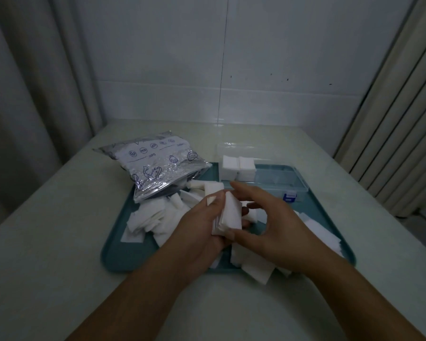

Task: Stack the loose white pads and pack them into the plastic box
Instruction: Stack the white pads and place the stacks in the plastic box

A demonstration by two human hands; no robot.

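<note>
White pads, a small stack of them (228,215), sit upright in your left hand (202,225), its fingers (215,199) curled round the far edge of the stack. Your right hand (263,217) pinches the same stack, forefinger at the top, thumb (234,233) at the near corner. Just beyond your fingertips stands the clear plastic box (276,179), lid up, with two neat piles of pads (237,167) in its left end. Loose pads (155,217) lie scattered beneath and left of your left-hand fingers, more (317,232) to the right of your right hand, all on the teal tray (123,257). Beyond the left fingers lies a silver foil bag (155,166), mouth open towards them. The tray rests on the pale worktop (47,242).
</note>
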